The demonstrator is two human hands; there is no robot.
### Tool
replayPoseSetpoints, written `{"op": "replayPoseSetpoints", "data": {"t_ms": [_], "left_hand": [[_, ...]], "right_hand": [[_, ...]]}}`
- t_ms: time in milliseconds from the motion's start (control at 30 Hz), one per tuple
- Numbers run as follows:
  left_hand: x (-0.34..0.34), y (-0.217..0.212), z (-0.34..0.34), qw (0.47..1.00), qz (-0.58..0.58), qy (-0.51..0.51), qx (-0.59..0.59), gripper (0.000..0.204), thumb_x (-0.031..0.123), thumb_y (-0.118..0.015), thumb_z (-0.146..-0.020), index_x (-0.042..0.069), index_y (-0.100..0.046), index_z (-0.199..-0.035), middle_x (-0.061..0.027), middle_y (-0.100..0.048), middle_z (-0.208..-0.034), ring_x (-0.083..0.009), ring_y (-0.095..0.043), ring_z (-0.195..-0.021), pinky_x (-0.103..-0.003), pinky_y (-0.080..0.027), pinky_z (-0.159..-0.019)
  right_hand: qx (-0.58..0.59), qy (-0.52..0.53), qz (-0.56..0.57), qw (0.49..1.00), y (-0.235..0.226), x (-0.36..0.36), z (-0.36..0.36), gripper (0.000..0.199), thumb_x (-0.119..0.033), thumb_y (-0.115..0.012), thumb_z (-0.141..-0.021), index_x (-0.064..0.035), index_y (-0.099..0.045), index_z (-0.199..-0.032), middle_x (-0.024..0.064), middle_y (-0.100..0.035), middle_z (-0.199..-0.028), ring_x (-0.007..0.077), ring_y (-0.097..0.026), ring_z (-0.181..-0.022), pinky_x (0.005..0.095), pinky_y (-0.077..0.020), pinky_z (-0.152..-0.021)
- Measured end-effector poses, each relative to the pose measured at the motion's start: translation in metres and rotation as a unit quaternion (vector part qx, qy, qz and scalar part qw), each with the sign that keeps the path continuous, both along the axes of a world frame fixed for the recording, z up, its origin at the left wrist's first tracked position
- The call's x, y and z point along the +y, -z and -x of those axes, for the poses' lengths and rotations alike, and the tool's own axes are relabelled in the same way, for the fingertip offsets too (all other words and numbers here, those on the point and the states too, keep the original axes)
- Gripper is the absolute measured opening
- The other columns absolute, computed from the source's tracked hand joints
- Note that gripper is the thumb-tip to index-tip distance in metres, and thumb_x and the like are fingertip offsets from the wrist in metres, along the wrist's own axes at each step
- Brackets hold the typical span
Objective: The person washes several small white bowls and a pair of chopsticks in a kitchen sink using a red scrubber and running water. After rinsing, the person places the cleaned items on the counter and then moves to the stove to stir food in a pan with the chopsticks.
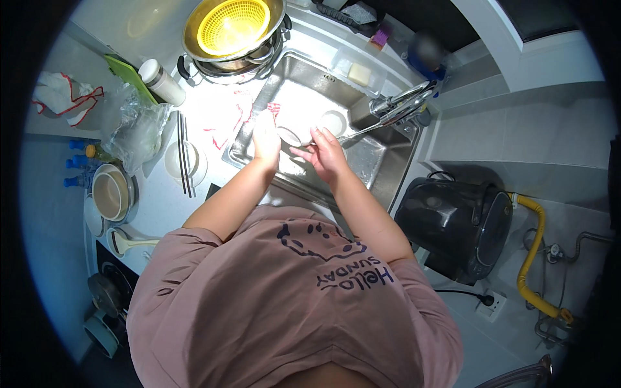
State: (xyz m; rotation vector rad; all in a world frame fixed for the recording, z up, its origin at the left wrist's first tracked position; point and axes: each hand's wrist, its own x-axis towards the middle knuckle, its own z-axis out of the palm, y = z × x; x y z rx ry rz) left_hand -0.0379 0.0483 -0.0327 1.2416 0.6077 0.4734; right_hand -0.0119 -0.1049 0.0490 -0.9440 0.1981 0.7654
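Along the wall, a white surface carries stacked pots topped by a yellow colander, plus nested bowls at left. Set into it: steel sink, faucet at its right end.

Both hands are over the basin. Left hand is glare-washed, at the near-left side of the sink; its grip is hard to read, can't tell if it's clamped. Right hand has thumb and fingers apart at the right side of the white bowl; can't confirm its grip is closed on it.

Progress, my read: partway. That bowl is at the hands, not set down yet. A second white bowl sits in the sink beyond, probably left to handle. Can't tell from here what counts as finished.

Bowl looks: round, white, tilted, between the hands, rim overexposed. No visible chips; any residue or suds unreadable in this glare.

Smallest: red-and-white cloth, just at the left fingertips.
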Motion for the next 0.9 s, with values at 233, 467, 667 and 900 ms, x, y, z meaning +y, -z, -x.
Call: {"op": "replayPoseSetpoints", "data": {"t_ms": [233,467,667,900], "left_hand": [[-0.026,-0.062,0.022,0.965,-0.24,0.099,0.03,0.026,0.016,-0.051,-0.099,-0.005,-0.062,-0.109,-0.0165,-0.068,-0.086,-0.0251,-0.066,-0.076,-0.032,-0.051,-0.068],[-0.044,-0.09,0.027,0.904,-0.395,0.15,-0.064,0.039,0.003,-0.055,-0.091,-0.003,-0.055,-0.129,-0.0242,-0.062,-0.113,-0.0359,-0.065,-0.087,-0.041,-0.053,-0.075],[-0.036,-0.091,0.006,0.829,-0.503,0.143,-0.199,0.038,0.005,-0.054,-0.09,0.0,-0.057,-0.128,-0.0234,-0.062,-0.118,-0.0409,-0.062,-0.101,-0.044,-0.051,-0.083],[-0.039,-0.095,-0.006,0.97,-0.1,0.218,-0.044,0.037,0.021,-0.036,-0.101,-0.004,-0.063,-0.11,-0.0161,-0.068,-0.089,-0.0227,-0.066,-0.079,-0.036,-0.052,-0.071]], "right_hand": [[-0.231,0.004,0.183,0.956,0.006,0.007,0.002,0.018,-0.014,-0.046,-0.102,-0.0009,-0.058,-0.104,0.004,-0.061,-0.099,0.009,-0.056,-0.085,0.0258,-0.0477,-0.074],[-0.057,0.077,0.102,0.99,-0.04,0.02,-0.006,0.026,-0.02,-0.04,-0.104,-0.0034,-0.058,-0.114,0.0068,-0.064,-0.102,0.0155,-0.063,-0.088,0.0313,-0.0545,-0.071],[-0.011,0.094,0.087,0.992,-0.029,0.005,-0.002,0.031,-0.025,-0.04,-0.103,-0.0051,-0.056,-0.121,0.0095,-0.065,-0.11,0.0204,-0.065,-0.094,0.0374,-0.0572,-0.072],[-0.276,0.041,0.193,0.941,-0.032,-0.012,0.006,0.028,-0.024,-0.047,-0.102,-0.0037,-0.062,-0.114,0.0051,-0.067,-0.099,0.0173,-0.063,-0.089,0.0323,-0.0497,-0.073]]}}
